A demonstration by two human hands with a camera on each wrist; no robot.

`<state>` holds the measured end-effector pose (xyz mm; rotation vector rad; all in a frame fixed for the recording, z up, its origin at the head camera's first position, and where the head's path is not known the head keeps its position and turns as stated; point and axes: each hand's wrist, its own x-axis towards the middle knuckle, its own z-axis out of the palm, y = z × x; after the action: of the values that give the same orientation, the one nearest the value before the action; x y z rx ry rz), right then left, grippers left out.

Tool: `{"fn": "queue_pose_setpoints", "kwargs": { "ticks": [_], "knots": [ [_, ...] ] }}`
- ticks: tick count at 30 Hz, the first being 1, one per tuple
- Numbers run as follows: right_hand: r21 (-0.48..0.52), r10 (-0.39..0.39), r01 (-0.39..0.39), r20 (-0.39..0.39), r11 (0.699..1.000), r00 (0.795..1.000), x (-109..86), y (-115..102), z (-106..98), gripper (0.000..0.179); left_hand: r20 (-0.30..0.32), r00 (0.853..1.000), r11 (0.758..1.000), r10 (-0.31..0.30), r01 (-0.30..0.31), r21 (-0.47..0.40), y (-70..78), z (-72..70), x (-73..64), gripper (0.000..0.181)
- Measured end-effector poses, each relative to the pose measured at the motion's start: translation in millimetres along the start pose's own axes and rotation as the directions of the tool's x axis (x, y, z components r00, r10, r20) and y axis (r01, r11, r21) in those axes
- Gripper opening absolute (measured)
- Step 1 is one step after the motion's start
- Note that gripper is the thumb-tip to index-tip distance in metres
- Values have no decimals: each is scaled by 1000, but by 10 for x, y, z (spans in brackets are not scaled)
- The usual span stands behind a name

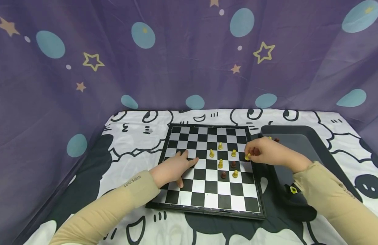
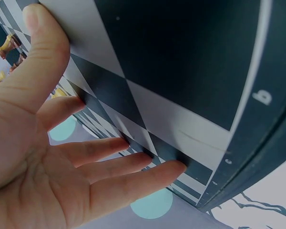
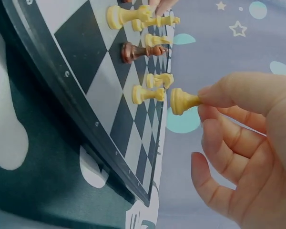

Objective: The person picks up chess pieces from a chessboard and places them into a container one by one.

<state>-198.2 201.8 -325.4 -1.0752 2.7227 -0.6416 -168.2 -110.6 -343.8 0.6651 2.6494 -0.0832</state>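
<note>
A purple curtain (image 1: 189,71) printed with stars and pale blue ovals fills the back of the head view. In front of it lies a black-and-white cloth (image 1: 169,228) with cartoon faces drawn on it. A chessboard (image 1: 211,187) rests on the cloth, its black frame marked with letters along one edge. Just beside the board, on its right, is a dark grey tray (image 1: 303,146), partly covered by the person's right arm. Both arms wear beige sleeves (image 1: 115,204), the left one with lettering near the cuff.

The left hand (image 1: 173,167) is spread over the left part of the board, palm down, fingers extended and apart, holding nothing. The right hand (image 1: 268,153) is at the board's right edge, thumb and forefinger pinching a small yellow chess piece (image 3: 183,101) by its top, with the wide base away from the fingers. The pictures do not settle whether that base touches the board.

On the right half of the board stand five other yellow pieces (image 1: 220,164), all upright, and two brown pieces (image 1: 223,175) near them. At the tray's far left corner, partly hidden behind the right hand, a brown piece (image 1: 277,140) shows. Another bit of yellow (image 1: 293,190) shows beside the right sleeve, too small to make out.
</note>
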Motion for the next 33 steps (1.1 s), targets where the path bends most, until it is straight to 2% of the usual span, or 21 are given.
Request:
{"fn": "queue_pose_setpoints", "kwargs": {
  "ticks": [6, 21, 25, 29, 33],
  "knots": [
    [14, 7, -7, -51, 1000, 999, -49, 8, -66, 12, 4, 1000, 1000, 3, -3, 5, 0, -2, 1, 107],
    [41, 150, -146, -158, 988, 976, -283, 180, -406, 10, -10, 1000, 1000, 10, -9, 11, 1, 0, -3, 107],
    [40, 173, -169, -184, 985, 968, -341, 282, -496, 9, -1, 1000, 1000, 5, -5, 19, 0, 8, 4, 108],
    [-19, 196, -205, -224, 979, 955, -392, 442, -546, 9, 17, 1000, 1000, -5, 5, 30, 0, 7, 16, 108],
    [-27, 264, -277, -221, 960, 939, -428, 617, -568, 8, 15, 1000, 1000, -10, 10, 19, 4, 1, 19, 107]
  ]
}}
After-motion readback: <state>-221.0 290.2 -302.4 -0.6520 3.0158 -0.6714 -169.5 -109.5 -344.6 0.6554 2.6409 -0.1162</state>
